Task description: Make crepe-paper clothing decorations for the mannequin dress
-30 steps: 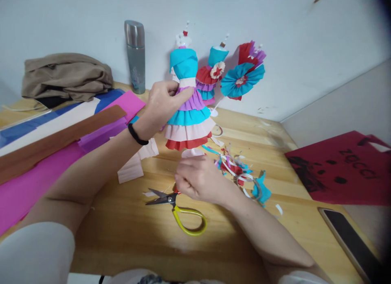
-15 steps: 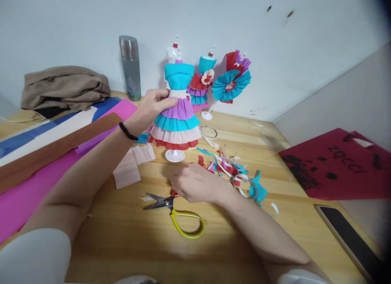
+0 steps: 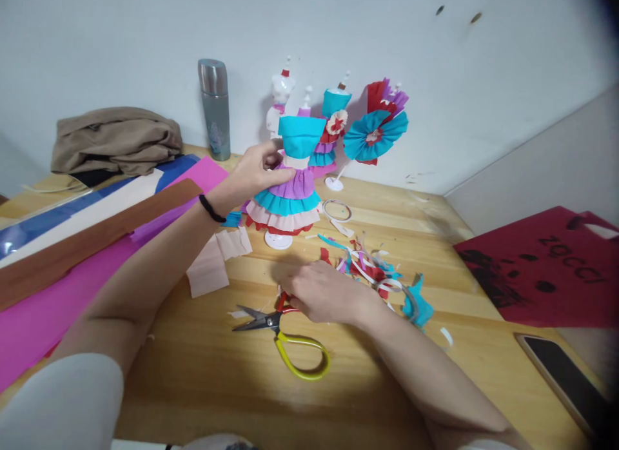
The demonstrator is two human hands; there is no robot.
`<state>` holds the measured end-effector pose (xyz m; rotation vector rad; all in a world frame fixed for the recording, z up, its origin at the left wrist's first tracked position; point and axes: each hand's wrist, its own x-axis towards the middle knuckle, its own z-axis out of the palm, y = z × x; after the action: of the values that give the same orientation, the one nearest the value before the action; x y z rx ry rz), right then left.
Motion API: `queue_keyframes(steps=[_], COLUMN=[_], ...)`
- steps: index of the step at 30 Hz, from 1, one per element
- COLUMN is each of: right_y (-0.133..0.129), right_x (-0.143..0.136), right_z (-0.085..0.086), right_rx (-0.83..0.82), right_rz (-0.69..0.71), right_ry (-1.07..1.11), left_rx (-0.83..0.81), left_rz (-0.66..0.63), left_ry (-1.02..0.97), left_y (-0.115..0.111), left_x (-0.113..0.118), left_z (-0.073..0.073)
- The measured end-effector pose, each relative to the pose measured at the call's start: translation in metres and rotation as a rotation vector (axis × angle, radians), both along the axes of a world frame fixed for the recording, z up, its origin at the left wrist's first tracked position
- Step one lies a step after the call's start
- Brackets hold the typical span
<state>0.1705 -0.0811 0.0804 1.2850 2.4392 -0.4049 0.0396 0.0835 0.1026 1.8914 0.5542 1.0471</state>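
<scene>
My left hand [image 3: 265,168] grips the waist of a small dress form [image 3: 296,182] wearing a turquoise top and a tiered skirt in purple, turquoise, pale pink and red. The form tilts to the right above its white round base. My right hand [image 3: 309,289] is closed low over the table, beside the red handle of the scissors [image 3: 271,321]. A bit of red shows at its fingertips; what the fingers hold is mostly hidden. The scissors lie with blades apart and their yellow handle [image 3: 304,356] toward me. Pale pink crepe pieces [image 3: 209,269] lie left of them.
Behind stand more dressed forms [image 3: 376,135], a grey bottle [image 3: 216,111] and a brown cloth [image 3: 116,139]. Coloured paper sheets [image 3: 97,256] cover the left. Scraps and tape rings [image 3: 337,211] lie right of centre. A red bag [image 3: 546,269] and a phone [image 3: 563,379] are far right.
The held dress form has gone from upright to tilted right, with my left hand still on its waist. The whole view has shifted slightly. My right hand stays low near the scissors.
</scene>
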Motion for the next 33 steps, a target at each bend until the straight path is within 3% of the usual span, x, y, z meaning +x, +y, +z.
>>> queue_keyframes(steps=[3,6,13,20,24,31,33], right_y=[-0.002,-0.004,-0.014,-0.023,-0.025,-0.021,-0.019], right_x=[-0.002,-0.004,-0.014,-0.02,-0.023,-0.019,-0.018], right_z=[0.003,0.006,0.01,0.005,0.003,0.001,0.001], right_rx=[-0.048,-0.06,-0.058,-0.099,-0.101,-0.071,-0.07], right_rz=[-0.057,-0.094,-0.161,-0.157,-0.13,-0.137,-0.151], right_ry=[-0.019,-0.036,-0.085,-0.104,-0.123,-0.097,-0.112], left_rx=[0.006,-0.002,0.044,0.051,0.096,0.182,0.104], left_rz=[-0.226,-0.312,-0.255,-0.151,-0.028,0.038,0.041], left_ry=[-0.028,0.012,0.11,-0.015,-0.06,0.091,0.059], left_y=[0.0,-0.001,-0.003,-0.005,-0.012,-0.013,-0.013], left_x=[-0.003,-0.005,-0.003,0.008,0.012,0.006,0.002], left_z=[0.001,0.003,0.006,-0.007,-0.011,-0.001,0.005])
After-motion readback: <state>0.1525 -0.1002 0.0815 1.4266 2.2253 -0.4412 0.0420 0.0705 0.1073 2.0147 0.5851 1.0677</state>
